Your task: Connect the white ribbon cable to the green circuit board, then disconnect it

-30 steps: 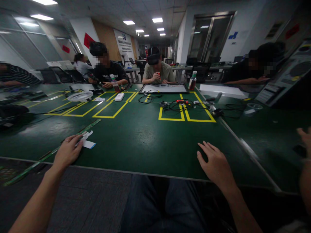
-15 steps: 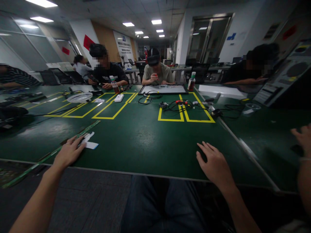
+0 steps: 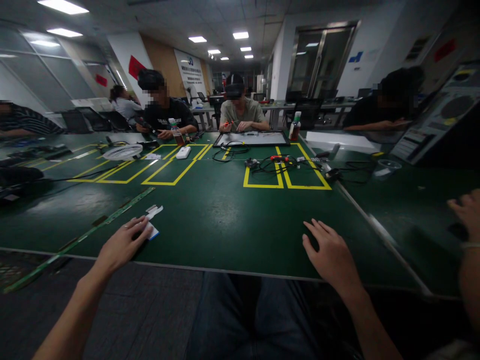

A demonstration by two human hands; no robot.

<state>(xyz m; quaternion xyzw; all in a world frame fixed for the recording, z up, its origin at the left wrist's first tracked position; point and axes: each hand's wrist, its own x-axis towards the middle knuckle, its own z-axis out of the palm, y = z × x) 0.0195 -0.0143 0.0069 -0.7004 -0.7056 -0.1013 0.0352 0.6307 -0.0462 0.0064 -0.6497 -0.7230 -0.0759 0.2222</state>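
Note:
My left hand (image 3: pixel 125 243) is low over the near left of the green table, its fingers closed on white flat ribbon cables (image 3: pixel 154 212). One piece has a blue edge; the fingers cover part of them. Beside that hand, a long narrow green circuit board strip (image 3: pixel 122 206) lies slantwise, its near end reaching past the table edge. My right hand (image 3: pixel 330 255) rests on the near right of the table with fingers stretched out and nothing in it.
Black cables with a red-handled tool (image 3: pixel 279 159) lie beyond my right hand, by yellow tape outlines. A white fan (image 3: pixel 123 151), a white box (image 3: pixel 183 152) and a drink bottle (image 3: pixel 295 126) stand farther back. Another person's hand (image 3: pixel 467 210) is at the right edge.
My left hand has moved right and slightly toward me, taking the white ribbon cables off the circuit board strip's side. My right hand stays put. The person opposite has lowered a hand.

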